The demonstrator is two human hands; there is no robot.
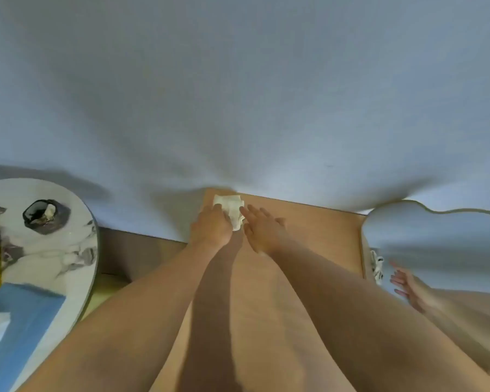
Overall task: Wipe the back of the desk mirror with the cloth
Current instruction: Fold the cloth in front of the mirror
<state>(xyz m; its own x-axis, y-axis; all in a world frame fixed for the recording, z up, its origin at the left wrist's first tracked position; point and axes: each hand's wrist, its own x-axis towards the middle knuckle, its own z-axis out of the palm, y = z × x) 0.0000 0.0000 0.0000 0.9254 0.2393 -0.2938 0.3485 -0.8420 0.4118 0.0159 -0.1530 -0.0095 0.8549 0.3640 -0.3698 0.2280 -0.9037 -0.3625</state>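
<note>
Reaching for the cloth: my left hand grasps it, my right hand lies released alongside. Next, I judge, comes lifting it toward the desk mirror.

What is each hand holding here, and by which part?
The left hand lies on the near left part of the white cloth on the wooden desk; whether it has a grip cannot be told. The right hand is open beside the cloth, holding nothing.
</note>
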